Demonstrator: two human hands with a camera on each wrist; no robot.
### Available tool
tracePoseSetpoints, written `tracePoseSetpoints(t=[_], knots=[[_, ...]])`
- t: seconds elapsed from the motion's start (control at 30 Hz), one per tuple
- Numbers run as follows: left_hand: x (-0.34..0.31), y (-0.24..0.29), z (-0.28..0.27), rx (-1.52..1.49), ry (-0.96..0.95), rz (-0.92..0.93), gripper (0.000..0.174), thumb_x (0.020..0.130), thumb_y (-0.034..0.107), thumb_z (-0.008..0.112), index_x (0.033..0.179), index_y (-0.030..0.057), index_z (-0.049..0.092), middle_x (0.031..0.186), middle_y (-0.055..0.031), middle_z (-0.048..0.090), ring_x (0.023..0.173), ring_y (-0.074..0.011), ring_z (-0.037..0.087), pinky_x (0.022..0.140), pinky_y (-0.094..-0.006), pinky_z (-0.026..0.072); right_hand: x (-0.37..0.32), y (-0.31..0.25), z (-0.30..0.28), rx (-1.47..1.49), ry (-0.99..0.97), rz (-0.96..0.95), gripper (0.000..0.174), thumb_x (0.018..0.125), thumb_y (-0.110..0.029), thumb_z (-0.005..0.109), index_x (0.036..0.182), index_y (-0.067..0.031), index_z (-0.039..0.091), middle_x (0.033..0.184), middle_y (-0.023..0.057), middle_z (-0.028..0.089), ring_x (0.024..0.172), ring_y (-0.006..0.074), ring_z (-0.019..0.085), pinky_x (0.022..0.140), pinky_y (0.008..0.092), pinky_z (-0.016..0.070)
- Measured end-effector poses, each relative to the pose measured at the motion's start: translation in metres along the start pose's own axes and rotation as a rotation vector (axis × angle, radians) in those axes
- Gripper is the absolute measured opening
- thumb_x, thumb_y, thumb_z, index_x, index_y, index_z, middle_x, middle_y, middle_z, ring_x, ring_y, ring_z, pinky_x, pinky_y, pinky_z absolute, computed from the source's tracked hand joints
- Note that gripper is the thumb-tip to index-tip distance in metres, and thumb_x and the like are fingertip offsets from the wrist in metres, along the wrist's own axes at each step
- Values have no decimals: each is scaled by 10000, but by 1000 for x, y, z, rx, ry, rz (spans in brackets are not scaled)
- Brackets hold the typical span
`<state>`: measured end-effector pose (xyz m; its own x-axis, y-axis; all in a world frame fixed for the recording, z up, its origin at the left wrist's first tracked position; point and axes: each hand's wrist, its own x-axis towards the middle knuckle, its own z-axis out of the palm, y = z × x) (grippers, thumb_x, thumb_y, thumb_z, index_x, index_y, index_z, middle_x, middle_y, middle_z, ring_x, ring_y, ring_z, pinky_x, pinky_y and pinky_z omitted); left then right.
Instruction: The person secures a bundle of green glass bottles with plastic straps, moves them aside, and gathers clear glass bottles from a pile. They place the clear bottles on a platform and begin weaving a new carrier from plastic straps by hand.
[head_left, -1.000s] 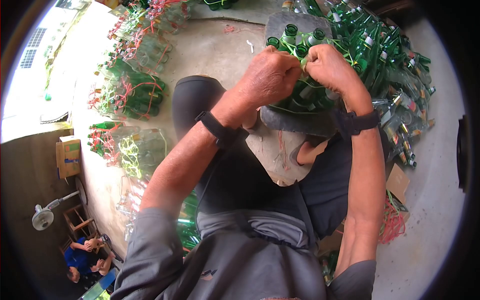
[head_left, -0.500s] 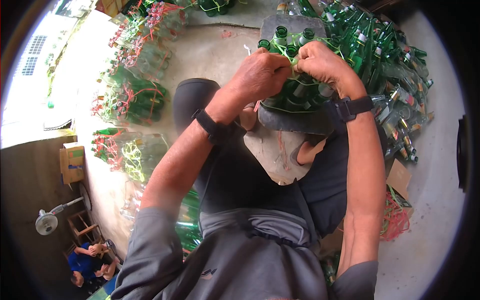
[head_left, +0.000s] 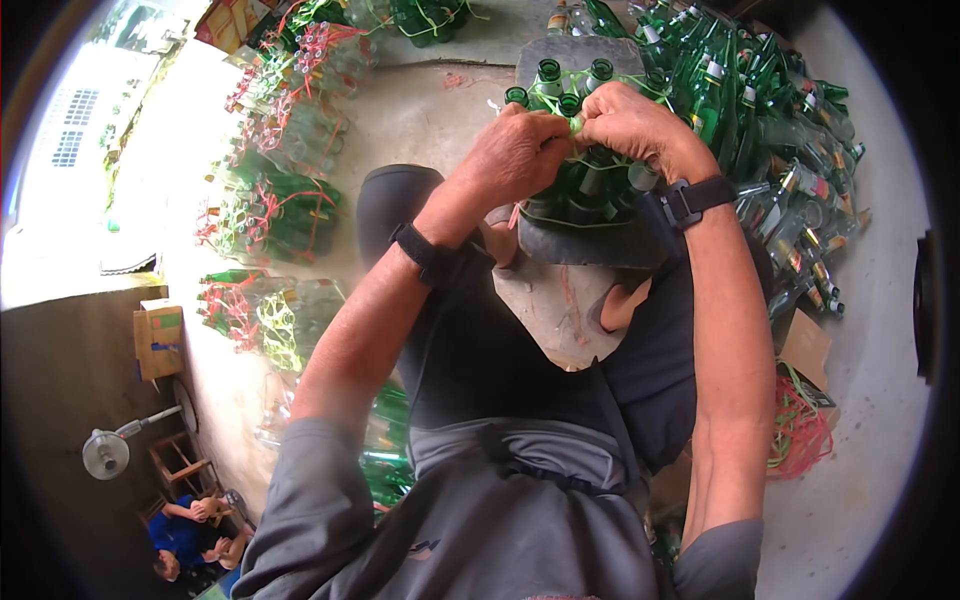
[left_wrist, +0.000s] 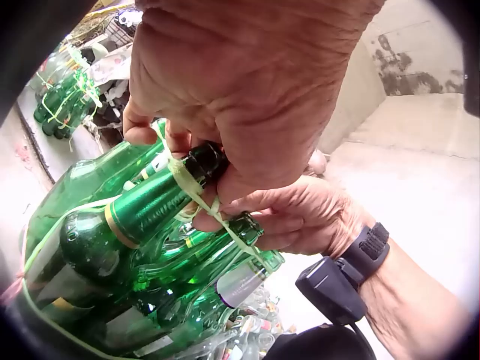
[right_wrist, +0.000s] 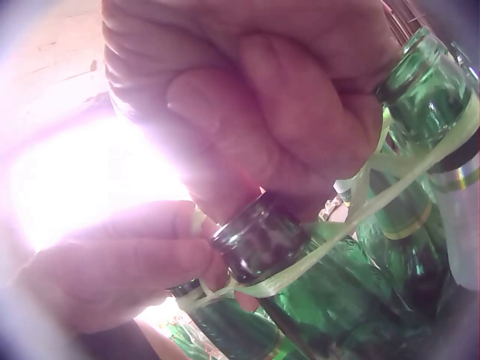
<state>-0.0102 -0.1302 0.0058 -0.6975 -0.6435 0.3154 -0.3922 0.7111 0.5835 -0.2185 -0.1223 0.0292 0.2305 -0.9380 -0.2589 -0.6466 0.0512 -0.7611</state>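
Observation:
A cluster of green glass bottles (head_left: 590, 190) stands upright between the knees, on a dark slab (head_left: 575, 244). Pale green plastic twine (left_wrist: 196, 193) runs around the bottle necks, and a second loop circles the bodies lower down. My left hand (head_left: 515, 158) pinches the twine close beside a dark bottle mouth (right_wrist: 262, 238). Facing it, my right hand (head_left: 648, 128) has its fingers curled tightly on the twine at the same spot. Both sets of fingertips nearly meet over the necks; the bit of twine inside the grips is hidden.
Loose bottles (head_left: 800, 160) lie heaped at the right. Tied bundles (head_left: 290, 215) line the floor on the left. A pile of red and green twine (head_left: 800, 430) lies beside a cardboard piece (head_left: 803, 348). A fan (head_left: 106, 455) and a seated person (head_left: 185, 535) are at lower left.
The head view has shifted slightly, so the bottles and hands sit a little further left in it. Both hands keep their hold on the twine at the bottle necks.

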Motion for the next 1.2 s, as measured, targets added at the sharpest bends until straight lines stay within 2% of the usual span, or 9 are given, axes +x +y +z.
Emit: tracePoseSetpoints(t=[0.07,0.17,0.23,0.5,0.57,0.9,0.97,1.1,1.2], knots=[[1,-3,2,33,42,81,161,923,105,607,901,25,744,740,-173,697,661,-300,708,678,-404,560,0,1,1,-14,9,-20,188,734,-121,737,722,53,666,601,3,534,580,97,473,531,324,379],[1,-1,0,-42,-8,21,156,919,106,613,897,26,745,752,-172,701,680,-299,709,687,-401,561,3,9,6,63,56,-68,230,672,-158,741,644,54,658,544,41,506,516,131,447,491,367,346],[1,1,-2,-86,-77,-82,149,915,104,620,897,21,743,768,-170,705,710,-296,711,698,-396,561,2,9,5,85,51,-69,228,675,-160,742,646,52,662,546,34,510,515,128,450,490,362,347],[1,1,1,-54,-31,-39,139,911,93,632,907,11,744,779,-178,698,726,-300,702,701,-402,553,2,8,6,107,47,-66,221,690,-169,735,664,44,682,561,24,537,524,125,472,495,345,357],[0,-1,4,-47,-24,-25,138,911,92,635,912,12,747,777,-179,695,726,-301,698,701,-405,551,1,7,3,40,10,-19,185,752,-129,730,743,46,672,632,3,564,620,100,503,565,316,405],[-4,5,-1,-150,-22,-153,151,906,116,643,938,15,752,883,-167,670,823,-290,685,760,-396,552,-4,4,5,-58,18,-72,168,786,-117,688,809,49,680,658,21,583,631,116,519,569,332,422],[-4,4,-1,-146,-7,-146,154,902,118,645,945,13,751,893,-164,674,839,-281,684,777,-393,549,-6,5,8,-6,80,-79,218,758,-145,644,846,26,747,640,126,649,628,208,623,587,382,478],[-3,7,-6,-165,-15,-167,179,897,140,650,957,0,744,897,-165,683,849,-288,676,802,-390,534,-6,12,11,11,129,-113,199,789,-119,625,873,24,735,649,119,650,592,196,622,552,368,481],[-3,5,-7,-191,-33,-173,206,900,162,651,962,-14,739,902,-161,690,857,-282,676,806,-385,529,-12,8,10,50,130,-21,181,821,-98,614,918,22,709,675,108,660,549,177,618,503,364,481]])
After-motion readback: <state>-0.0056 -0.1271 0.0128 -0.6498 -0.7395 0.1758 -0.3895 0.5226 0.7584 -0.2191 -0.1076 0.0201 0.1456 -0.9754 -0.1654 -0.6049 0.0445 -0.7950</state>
